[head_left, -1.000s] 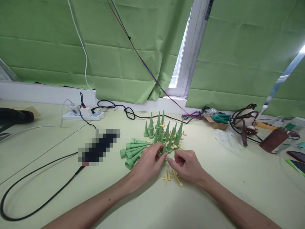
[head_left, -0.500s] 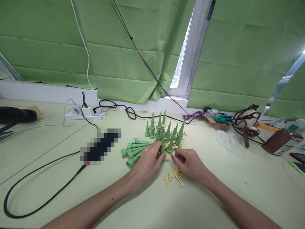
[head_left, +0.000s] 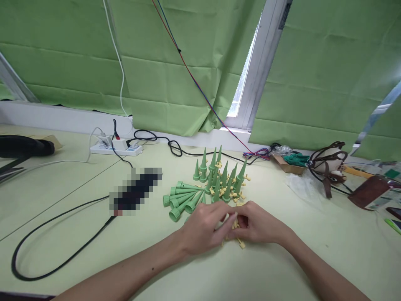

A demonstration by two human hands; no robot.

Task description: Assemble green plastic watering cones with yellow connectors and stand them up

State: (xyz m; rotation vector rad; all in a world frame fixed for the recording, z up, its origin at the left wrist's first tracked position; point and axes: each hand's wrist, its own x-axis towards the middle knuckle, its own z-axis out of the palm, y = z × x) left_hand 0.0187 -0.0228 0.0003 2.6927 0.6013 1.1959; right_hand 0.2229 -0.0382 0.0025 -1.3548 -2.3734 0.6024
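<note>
My left hand (head_left: 209,228) and my right hand (head_left: 261,223) meet over a small heap of pale yellow plastic valve pieces (head_left: 242,244). Fingers are bent and closed on both hands, the tips nearly touching. What either one pinches is hidden or too small to make out. Just beyond them stands a cluster of green plastic watering spikes (head_left: 227,193), points upward, several with yellow valves sticking out at the side. More green spikes (head_left: 180,201) lie on their sides to the left, hollow ends toward the left; my left hand covers part of this group.
A pixelated dark object (head_left: 136,192) with a black cable lies left on the table (head_left: 94,234). Behind it is a white power strip (head_left: 131,151). To the right are clear plastic wrap (head_left: 302,184), a cardboard box (head_left: 286,165), a strapped bag (head_left: 327,163) and a dark red case (head_left: 365,194).
My left hand has left the green spikes and come right and nearer, up against my right hand. My right hand has lowered slightly to the yellow pieces. The view has shifted a little.
</note>
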